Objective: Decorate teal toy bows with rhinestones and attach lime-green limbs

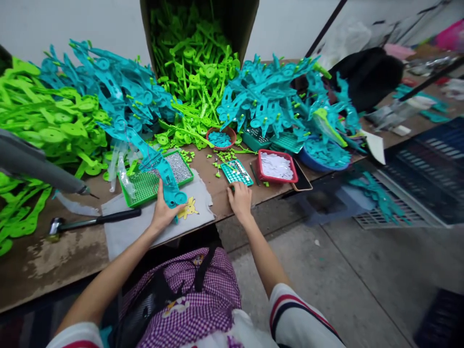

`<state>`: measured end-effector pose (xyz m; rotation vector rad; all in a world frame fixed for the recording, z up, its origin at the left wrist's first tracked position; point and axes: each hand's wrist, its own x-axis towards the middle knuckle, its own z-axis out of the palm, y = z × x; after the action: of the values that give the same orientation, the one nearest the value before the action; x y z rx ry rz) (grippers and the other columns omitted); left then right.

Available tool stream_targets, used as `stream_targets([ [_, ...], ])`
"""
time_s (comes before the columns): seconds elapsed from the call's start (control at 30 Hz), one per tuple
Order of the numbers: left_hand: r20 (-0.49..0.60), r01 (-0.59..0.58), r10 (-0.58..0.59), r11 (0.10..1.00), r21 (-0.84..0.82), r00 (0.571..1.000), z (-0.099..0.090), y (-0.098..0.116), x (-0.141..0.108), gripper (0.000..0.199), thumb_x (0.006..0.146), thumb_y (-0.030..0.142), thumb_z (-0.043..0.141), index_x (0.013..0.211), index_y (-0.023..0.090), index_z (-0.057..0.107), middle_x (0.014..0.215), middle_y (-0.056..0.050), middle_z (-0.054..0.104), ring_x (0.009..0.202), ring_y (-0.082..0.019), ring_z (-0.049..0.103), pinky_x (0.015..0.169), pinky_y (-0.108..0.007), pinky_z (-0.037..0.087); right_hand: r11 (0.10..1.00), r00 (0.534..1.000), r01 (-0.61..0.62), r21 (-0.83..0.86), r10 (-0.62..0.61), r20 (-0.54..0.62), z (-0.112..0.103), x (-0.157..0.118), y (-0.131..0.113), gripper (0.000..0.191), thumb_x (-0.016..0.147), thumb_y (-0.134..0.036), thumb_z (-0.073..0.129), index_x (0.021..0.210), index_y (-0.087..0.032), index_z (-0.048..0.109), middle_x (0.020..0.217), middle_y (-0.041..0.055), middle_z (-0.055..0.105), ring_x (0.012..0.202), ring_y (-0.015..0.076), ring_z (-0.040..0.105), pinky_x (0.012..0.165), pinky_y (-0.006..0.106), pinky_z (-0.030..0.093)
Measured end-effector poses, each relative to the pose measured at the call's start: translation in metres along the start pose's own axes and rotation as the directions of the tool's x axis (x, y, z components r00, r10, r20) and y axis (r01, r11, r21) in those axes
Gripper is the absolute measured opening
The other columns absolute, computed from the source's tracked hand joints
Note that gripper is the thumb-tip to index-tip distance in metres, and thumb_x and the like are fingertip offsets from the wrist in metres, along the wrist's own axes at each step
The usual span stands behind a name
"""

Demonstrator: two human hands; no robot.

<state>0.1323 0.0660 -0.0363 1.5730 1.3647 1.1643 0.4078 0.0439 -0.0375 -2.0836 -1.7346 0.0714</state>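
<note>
My left hand (164, 210) is closed around the lower end of a long teal plastic part (162, 168), which stands tilted over the cloth and a green tray. My right hand (239, 198) rests at the near edge of a small teal tray (232, 169) holding shiny little metal pieces. Its fingers are bent and close together; whatever lies between the fingertips is too small to make out. Beneath the teal part sits a green perforated tray (143, 187) with many small silver pieces at its right end. A grey cloth (126, 232) with a yellow cartoon figure lies under my left hand.
A hammer (96, 220) lies at left, below a grey powered tool (39, 162) with a thin bit. Heaps of lime parts (54, 116) and teal parts (261, 94) cover the back. A red basket (276, 180), phone (301, 176) and blue bowl (324, 168) stand at right.
</note>
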Motion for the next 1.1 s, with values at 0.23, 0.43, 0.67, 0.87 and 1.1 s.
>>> stream_targets([
  [0.23,0.02,-0.019,0.019,1.0,0.014,1.0,-0.001,-0.001,-0.002,0.117,0.062,0.036,0.085,0.157,0.017,0.019,0.157,-0.019,0.034,0.142,-0.031,0.041,0.117,-0.038,0.035,0.918,0.945,0.305,0.255,-0.325,0.042,-0.017,0.002,0.06,0.028,0.096,-0.024,0.039,0.109,-0.019,0.063,0.11,0.0129,0.069,0.105,0.0249,0.06,0.095,0.043,0.048],
  [0.43,0.05,0.004,-0.005,1.0,0.024,0.999,0.0,-0.002,-0.001,0.119,0.061,0.036,0.086,0.157,0.016,0.019,0.154,-0.02,0.038,0.137,-0.031,0.046,0.115,-0.039,0.037,0.948,0.961,0.253,0.191,-0.27,0.066,-0.031,0.007,0.048,0.026,0.095,-0.033,0.048,0.108,-0.02,0.066,0.118,0.0137,0.066,0.114,0.0258,0.059,0.097,0.043,0.043],
  [0.67,0.055,0.0,-0.002,0.999,0.044,0.999,0.0,-0.002,-0.001,0.119,0.062,0.039,0.085,0.157,0.016,0.018,0.151,-0.02,0.042,0.134,-0.031,0.05,0.112,-0.039,0.04,0.999,0.999,-0.003,-0.048,0.005,0.046,-0.018,0.056,-0.036,0.029,0.095,-0.041,0.051,0.101,-0.019,0.069,0.116,0.0136,0.064,0.113,0.0282,0.054,0.093,0.041,0.035],
  [0.87,0.11,0.028,-0.037,0.997,0.078,0.993,0.001,-0.006,-0.003,0.118,0.065,0.039,0.083,0.158,0.016,0.014,0.137,-0.018,0.057,0.124,-0.031,0.058,0.106,-0.042,0.045,0.985,0.984,0.026,-0.168,0.004,0.178,-0.017,0.076,-0.047,0.026,0.094,-0.029,0.05,0.088,-0.017,0.071,0.109,0.0135,0.066,0.109,0.0285,0.054,0.088,0.041,0.034],
  [1.1,0.087,-0.04,0.025,0.983,0.178,0.996,0.003,-0.007,-0.002,0.112,0.068,0.043,0.079,0.156,0.011,0.019,0.144,-0.024,0.046,0.133,-0.036,0.047,0.11,-0.047,0.04,0.942,0.969,0.075,-0.327,0.009,0.247,-0.073,0.132,-0.003,0.029,0.096,-0.024,0.042,0.109,-0.014,0.066,0.117,0.0175,0.065,0.1,0.0261,0.063,0.08,0.034,0.042],
])
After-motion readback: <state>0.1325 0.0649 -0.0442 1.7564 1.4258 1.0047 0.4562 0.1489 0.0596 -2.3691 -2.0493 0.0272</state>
